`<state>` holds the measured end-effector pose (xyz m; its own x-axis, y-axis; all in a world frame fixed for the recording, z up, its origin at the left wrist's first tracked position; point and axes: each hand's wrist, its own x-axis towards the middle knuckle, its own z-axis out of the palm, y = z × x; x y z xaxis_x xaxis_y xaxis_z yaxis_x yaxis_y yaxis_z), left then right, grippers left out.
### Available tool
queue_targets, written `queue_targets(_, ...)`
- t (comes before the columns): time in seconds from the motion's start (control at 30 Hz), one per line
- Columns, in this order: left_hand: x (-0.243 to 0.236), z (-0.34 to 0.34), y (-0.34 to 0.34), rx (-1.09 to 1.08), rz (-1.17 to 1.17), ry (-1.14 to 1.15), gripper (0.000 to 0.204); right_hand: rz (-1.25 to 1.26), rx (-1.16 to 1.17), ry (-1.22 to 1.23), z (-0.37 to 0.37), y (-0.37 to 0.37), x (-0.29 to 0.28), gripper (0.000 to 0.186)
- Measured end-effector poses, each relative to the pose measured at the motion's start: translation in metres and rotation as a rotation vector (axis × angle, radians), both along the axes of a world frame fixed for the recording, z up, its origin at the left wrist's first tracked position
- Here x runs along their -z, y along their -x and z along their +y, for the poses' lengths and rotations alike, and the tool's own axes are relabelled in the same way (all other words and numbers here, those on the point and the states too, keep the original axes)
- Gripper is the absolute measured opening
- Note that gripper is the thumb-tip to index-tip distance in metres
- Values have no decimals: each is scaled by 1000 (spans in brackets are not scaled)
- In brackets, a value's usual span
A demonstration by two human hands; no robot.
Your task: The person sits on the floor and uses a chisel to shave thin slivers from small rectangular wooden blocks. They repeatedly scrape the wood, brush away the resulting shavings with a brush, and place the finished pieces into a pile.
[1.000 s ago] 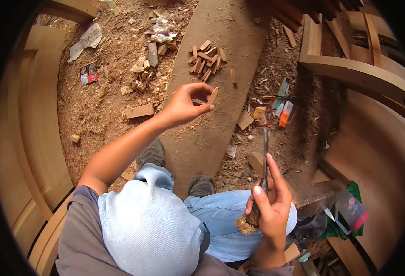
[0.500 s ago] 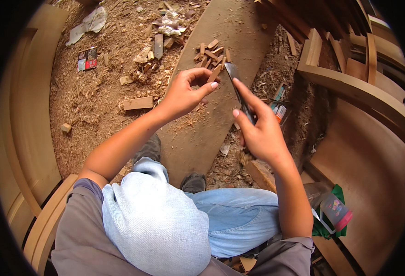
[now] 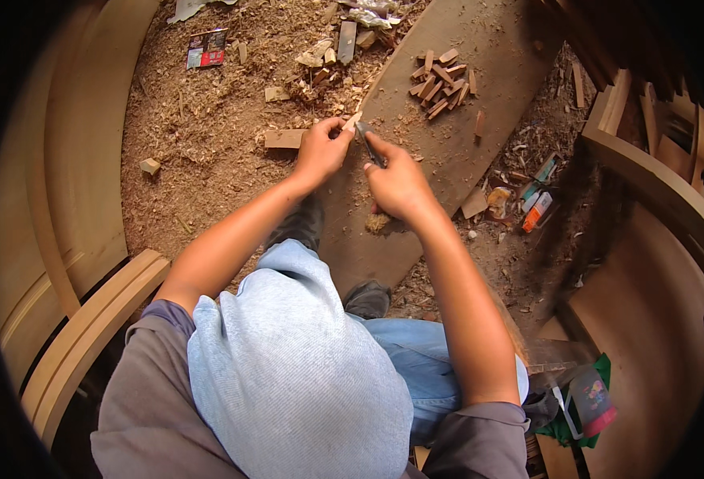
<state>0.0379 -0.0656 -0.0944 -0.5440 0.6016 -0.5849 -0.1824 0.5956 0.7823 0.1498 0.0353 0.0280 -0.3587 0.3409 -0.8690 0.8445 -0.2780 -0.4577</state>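
My left hand [image 3: 321, 148] pinches a small pale wooden piece [image 3: 353, 120] over the long brown board on the ground [image 3: 384, 243]. My right hand [image 3: 396, 180] is closed round a dark metal chisel-like tool [image 3: 364, 140], its blade up against or very near that piece; exact contact is too small to tell. A shaggy fibrous tuft [image 3: 376, 223] shows under my right hand, at the tool's lower end. A pile of small wooden blocks [image 3: 440, 84] lies farther up the board, with a single block [image 3: 479, 124] apart to its right.
Shavings and scraps [image 3: 192, 176] cover the ground. Large wooden panels [image 3: 76, 160] stand at left, curved wooden frames [image 3: 647, 160] and panels at right. An orange-and-white tube [image 3: 536, 211] lies right of the board. A pink-based plastic container [image 3: 587, 403] sits by my right knee.
My right hand has risen from beside my knee with the tool and met my left, which has moved slightly up with the piece. The view has shifted, so surroundings appear farther right.
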Motion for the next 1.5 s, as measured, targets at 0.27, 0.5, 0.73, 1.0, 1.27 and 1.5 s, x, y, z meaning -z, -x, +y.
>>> queue_targets(0.27, 9, 6, 2, 102, 140, 22, 27, 31, -18, -128, -18, -6, 24, 49)
queue_targets(0.5, 6, 16, -1, 37, 0, -7, 28, 102, 14, -157, -9, -3, 16, 48)
queue_targets(0.73, 1, 17, 1, 94, -60, 62, 25, 73, 38, -51, 2, -2, 13, 49)
queue_targets(1.0, 0, 19, -2, 150, 261, 46, 23, 105, -138, -364, -11, -1, 32, 47)
queue_targets(1.27, -16, 3, -14, 102, 122, 64, 27, 122, -112, -461, -20, -3, 29, 49)
queue_targets(1.5, -11, 10, 6, 43, -2, 118, 28, 103, 46, -67, 2, -6, 24, 47)
